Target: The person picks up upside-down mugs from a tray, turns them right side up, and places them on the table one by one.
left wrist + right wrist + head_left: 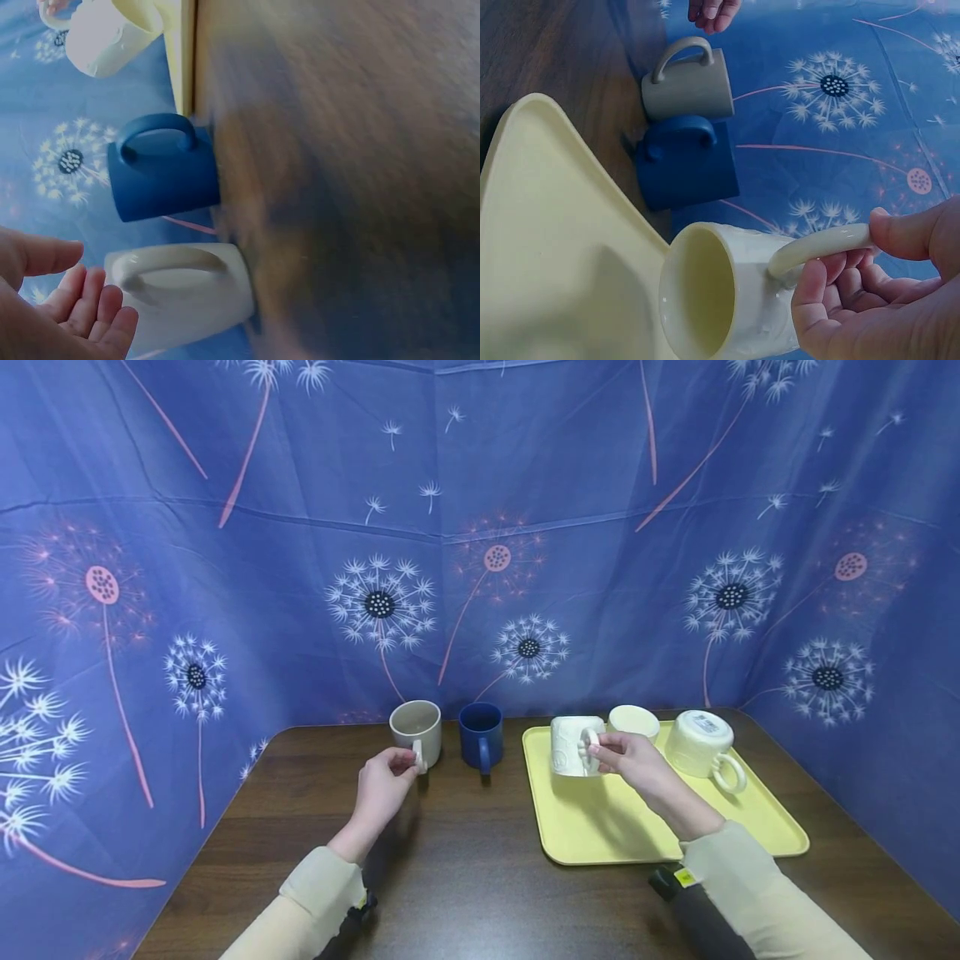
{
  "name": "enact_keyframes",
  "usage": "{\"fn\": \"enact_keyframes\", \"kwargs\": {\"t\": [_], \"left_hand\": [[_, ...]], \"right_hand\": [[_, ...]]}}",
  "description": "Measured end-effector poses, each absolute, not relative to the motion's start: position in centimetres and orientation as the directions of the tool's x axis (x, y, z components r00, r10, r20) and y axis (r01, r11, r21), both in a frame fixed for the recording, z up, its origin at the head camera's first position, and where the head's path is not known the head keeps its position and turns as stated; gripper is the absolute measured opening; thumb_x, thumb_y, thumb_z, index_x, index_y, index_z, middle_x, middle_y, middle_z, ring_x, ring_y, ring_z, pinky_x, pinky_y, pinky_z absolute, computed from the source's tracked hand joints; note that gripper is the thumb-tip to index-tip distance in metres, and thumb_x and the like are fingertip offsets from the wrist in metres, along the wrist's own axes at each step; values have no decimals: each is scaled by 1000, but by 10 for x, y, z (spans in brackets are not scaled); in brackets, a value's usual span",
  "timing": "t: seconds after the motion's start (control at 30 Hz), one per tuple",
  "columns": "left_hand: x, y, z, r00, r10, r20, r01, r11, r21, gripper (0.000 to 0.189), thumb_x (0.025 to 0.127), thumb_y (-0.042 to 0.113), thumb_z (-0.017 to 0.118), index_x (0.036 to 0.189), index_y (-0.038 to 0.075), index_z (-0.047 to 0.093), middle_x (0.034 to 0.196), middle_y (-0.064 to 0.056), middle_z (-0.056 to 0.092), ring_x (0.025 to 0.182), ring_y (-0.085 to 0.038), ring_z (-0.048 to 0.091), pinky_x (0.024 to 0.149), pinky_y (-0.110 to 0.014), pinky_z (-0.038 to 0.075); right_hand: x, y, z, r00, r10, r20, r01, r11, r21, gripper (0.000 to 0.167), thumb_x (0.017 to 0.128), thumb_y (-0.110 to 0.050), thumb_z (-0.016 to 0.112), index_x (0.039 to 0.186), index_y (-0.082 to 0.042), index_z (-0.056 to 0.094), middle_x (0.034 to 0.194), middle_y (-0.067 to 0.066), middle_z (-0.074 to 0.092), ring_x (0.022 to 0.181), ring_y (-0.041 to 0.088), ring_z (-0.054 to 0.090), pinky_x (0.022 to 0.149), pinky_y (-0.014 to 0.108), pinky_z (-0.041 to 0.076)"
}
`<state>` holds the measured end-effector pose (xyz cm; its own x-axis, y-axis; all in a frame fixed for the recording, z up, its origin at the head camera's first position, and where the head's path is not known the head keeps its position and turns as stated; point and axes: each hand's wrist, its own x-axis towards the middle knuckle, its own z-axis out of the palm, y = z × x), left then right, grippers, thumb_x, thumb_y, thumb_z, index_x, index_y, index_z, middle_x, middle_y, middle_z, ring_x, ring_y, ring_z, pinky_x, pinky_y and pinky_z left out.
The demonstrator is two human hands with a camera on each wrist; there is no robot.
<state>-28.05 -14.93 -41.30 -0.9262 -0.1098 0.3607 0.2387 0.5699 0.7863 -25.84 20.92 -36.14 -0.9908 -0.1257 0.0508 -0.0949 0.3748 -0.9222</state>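
Sleeves (757, 893) foremost. Left grip (382, 787) loose, empty; right grip (633, 764) pinches inverted white mug (568, 745) over tray (572, 827). We should hold that mug level.

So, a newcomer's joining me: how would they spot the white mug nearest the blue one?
Find the yellow tray on the table. Over its left side, the right hand holds a white mug upside down by its handle. Unlike its two white neighbours, it's being held.

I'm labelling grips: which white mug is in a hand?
The leftmost white mug in the head view: the right hand grips its handle. The other two white mugs rest on the tray.
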Motion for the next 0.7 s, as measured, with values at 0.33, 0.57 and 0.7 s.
{"fn": "enact_keyframes", "kwargs": {"t": [0.33, 0.57, 0.7], "left_hand": [[-272, -144, -392, -889, 4, 458, 378, 573, 727, 20, 77, 2, 73, 97, -1, 69, 92, -12, 71, 84, -28, 65, 74, -39, 51], [-263, -140, -376, -837, 77, 541, 461, 633, 622, 20, 75, 5, 76, 94, 4, 70, 89, -8, 68, 78, -22, 63, 68, -31, 48], [-258, -135, -364, -819, 123, 560, 498, 638, 588, 21, 76, 8, 76, 97, 7, 69, 92, -5, 68, 84, -19, 63, 72, -34, 49]], "right_hand": [[-249, 209, -345, -983, -175, 61, -115, 317, -941, 31, 95, -9, 52, 114, 17, 50, 91, 1, 61, 78, 4, 57, 72, 23, 50], [-244, 211, -338, -977, -208, 48, -111, 305, -946, 35, 96, -11, 51, 117, 18, 48, 94, 3, 62, 81, 2, 58, 76, 23, 50], [-240, 209, -331, -974, -223, 43, -109, 294, -950, 36, 97, -11, 51, 117, 18, 47, 93, 2, 63, 82, 2, 60, 76, 21, 50]]}}
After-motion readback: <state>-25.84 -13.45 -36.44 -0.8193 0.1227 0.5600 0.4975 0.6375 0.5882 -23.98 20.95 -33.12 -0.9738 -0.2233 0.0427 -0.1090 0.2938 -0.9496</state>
